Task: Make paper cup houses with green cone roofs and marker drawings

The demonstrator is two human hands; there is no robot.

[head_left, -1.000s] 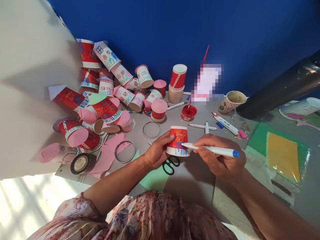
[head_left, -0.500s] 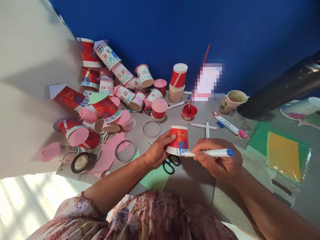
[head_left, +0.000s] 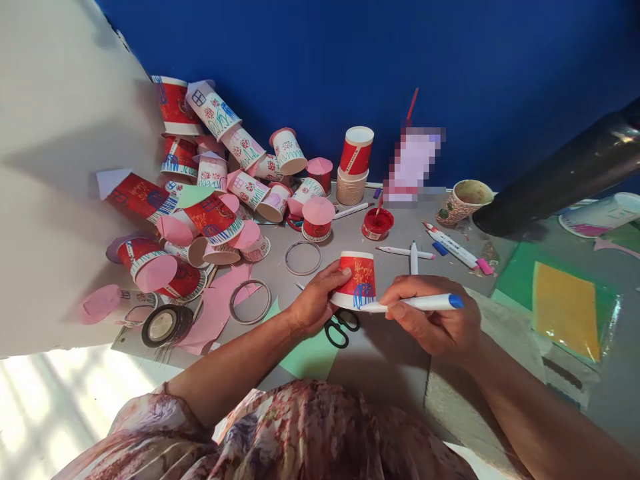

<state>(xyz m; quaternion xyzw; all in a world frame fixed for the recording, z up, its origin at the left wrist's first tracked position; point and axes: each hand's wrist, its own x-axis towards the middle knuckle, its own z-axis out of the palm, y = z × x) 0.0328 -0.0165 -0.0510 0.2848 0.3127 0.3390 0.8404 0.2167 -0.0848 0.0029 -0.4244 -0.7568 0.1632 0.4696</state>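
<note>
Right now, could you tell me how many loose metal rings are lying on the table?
2. One ring lies beside the pink-topped cup; the other ring rests partly on pink paper. The cup pile may hide more.

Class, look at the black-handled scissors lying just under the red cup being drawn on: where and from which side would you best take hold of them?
Probably by the two black loop handles of the scissors, coming from the near, open side. The loops lie flat and exposed toward the person, while the blades run up under the red cup and the left hand, so that end is covered.
</note>
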